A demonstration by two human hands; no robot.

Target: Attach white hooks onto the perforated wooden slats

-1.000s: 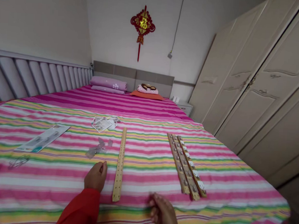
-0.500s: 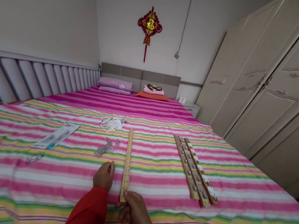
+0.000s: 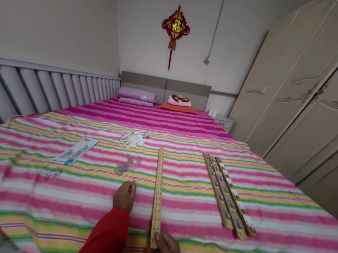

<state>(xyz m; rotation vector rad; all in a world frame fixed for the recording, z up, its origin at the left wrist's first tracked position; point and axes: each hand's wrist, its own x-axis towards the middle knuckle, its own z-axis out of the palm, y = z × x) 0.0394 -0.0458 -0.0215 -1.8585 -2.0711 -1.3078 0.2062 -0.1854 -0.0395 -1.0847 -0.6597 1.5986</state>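
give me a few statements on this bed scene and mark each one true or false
1. The right hand grips the near end of the perforated strip. True.
2. The left hand touches that strip too. False: the left hand is curled, apart from it.
3. Three strips bearing small items lie right of the perforated strip. True.
4. The red hanging ornament is fixed to the wardrobe. False: the red hanging ornament is above the headboard.
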